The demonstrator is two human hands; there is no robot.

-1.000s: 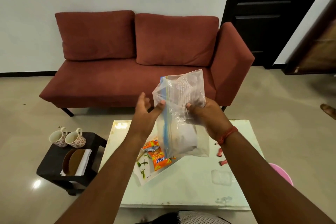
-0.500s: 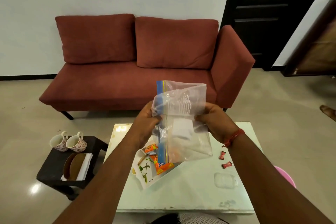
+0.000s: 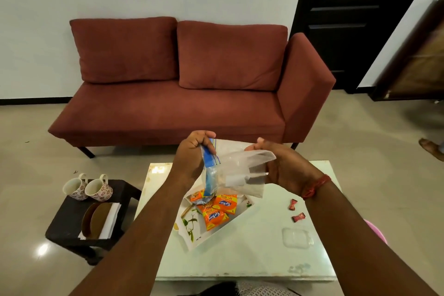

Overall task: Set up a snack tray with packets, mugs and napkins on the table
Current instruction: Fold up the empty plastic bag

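Two bare forearms reach up into view from the near edge, with no sleeves showing on either arm as far as the frame allows. The right hand [image 3: 283,166] carries a red thread band [image 3: 316,186] wound several times around the wrist, bunched and slightly frayed; the left hand [image 3: 189,158] wears nothing at the wrist, and no rings or watch are visible on either hand.

orange snack packets [image 3: 217,211] on white tray [image 3: 192,235]; floral mugs [image 3: 87,189] tipped on side stool.
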